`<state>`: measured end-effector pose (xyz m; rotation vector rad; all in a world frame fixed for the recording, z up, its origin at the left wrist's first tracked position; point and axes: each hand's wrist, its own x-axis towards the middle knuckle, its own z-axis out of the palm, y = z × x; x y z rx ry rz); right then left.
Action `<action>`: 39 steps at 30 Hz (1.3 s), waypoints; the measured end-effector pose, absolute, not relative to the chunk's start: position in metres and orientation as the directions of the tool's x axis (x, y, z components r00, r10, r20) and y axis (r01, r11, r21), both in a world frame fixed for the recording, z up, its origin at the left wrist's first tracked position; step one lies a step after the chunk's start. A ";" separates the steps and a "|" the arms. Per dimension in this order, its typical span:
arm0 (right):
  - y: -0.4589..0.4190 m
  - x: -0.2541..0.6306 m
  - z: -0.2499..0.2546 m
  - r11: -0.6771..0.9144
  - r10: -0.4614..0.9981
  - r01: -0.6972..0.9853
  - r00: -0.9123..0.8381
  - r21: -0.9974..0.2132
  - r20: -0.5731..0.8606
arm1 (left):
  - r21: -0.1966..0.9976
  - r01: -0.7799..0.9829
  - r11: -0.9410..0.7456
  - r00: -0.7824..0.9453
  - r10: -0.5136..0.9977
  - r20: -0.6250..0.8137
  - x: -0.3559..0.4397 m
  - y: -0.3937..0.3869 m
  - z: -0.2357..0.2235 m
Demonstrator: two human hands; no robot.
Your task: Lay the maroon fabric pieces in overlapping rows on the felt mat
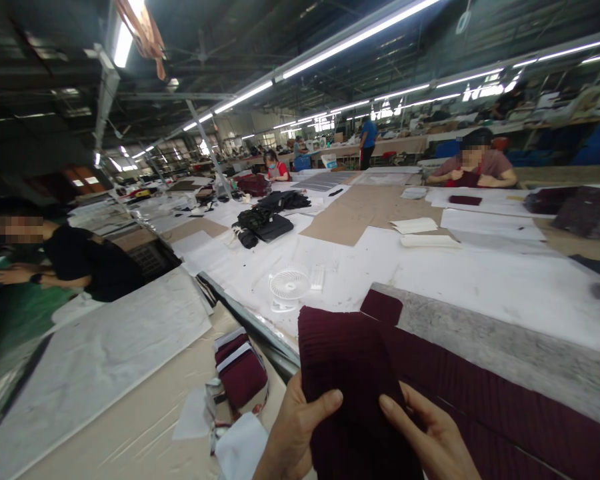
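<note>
A dark maroon piece of ribbed fabric (347, 360) is held up in front of me, its top edge curling over. My left hand (300, 420) grips its left edge, thumb pressed on the near face and fingers behind. On the opposite side my right hand (425, 427) pinches the same cloth, thumb in front. Behind and to the right, long maroon fabric strips (485, 400) lie on the table, partly hidden by the held piece and my right hand. A small maroon piece (381, 307) rests at the end of the grey strip (470, 340).
A white desk fan (289, 285) stands on the white-covered table (360, 267). Folded maroon and white cloth (241, 370) sits left of my hands. Black garments (267, 217) lie farther back. Co-workers are at the left (90, 260) and across the table (480, 163).
</note>
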<state>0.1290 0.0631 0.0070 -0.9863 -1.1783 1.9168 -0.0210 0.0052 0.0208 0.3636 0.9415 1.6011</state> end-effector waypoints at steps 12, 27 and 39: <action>0.064 0.129 -0.002 -0.315 0.774 -0.066 -0.596 -0.947 -0.216 | 0.713 -0.701 0.024 -0.219 0.944 -0.247 -0.025 0.004 0.019; 0.086 0.137 -0.011 -0.182 0.849 0.001 -0.505 -0.983 -0.157 | 0.741 -0.670 0.050 -0.159 0.965 -0.208 -0.029 -0.002 0.021; 0.082 0.133 -0.014 -0.221 0.833 -0.088 -0.535 -0.971 -0.141 | 0.765 -0.641 0.055 -0.152 0.969 -0.197 -0.031 -0.002 0.022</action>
